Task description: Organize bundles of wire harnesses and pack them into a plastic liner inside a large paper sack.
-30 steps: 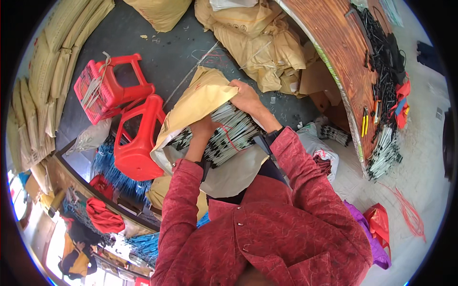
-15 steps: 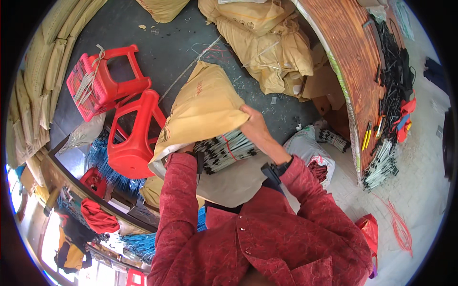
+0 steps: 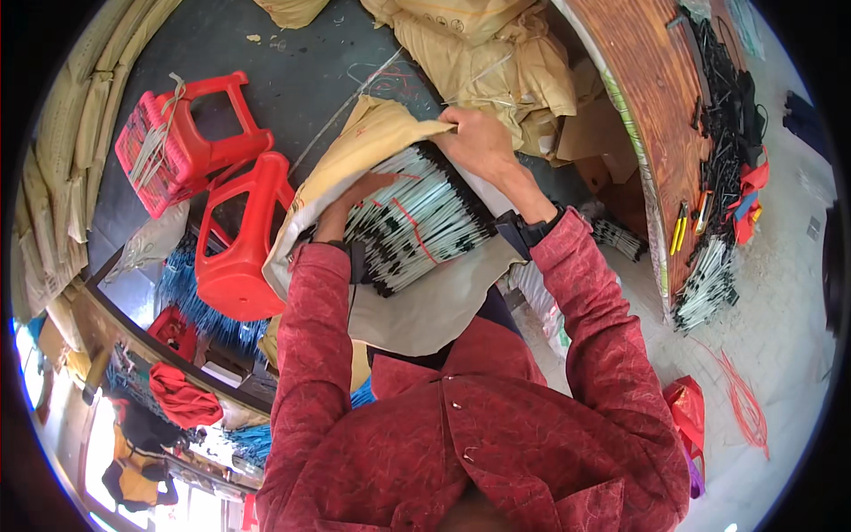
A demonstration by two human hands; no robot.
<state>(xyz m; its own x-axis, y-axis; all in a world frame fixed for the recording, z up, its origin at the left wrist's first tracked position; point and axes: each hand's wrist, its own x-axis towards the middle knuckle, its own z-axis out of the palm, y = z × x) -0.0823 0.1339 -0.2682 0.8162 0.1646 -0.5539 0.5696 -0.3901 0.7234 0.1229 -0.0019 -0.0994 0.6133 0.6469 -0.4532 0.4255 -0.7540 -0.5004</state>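
Note:
A tan sack (image 3: 332,158) with a pale lining lies before me, its mouth spread toward my body. Inside it, bundles of thin pale rods with black ends (image 3: 417,217) are tied round with red string. My right hand (image 3: 483,146) is closed on the upper edge of the sack's mouth and holds it raised. Reaching inside along the left wall, my left hand (image 3: 355,199) lies against the side of the bundles; its fingers are partly hidden, so its grip is unclear. The sack's lower flap (image 3: 417,310) hangs toward my lap.
Red plastic stools (image 3: 239,239) stand at the left, beside blue rods (image 3: 199,297). More tan sacks (image 3: 496,71) are piled beyond. At the right, a wooden tabletop (image 3: 651,80) carries black parts, yellow-handled pliers (image 3: 679,229) and loose pale rods (image 3: 705,288).
My right hand has moved up and away, lifting the sack's upper edge. The mouth gapes wider, and much more of the tied bundles and my left hand shows.

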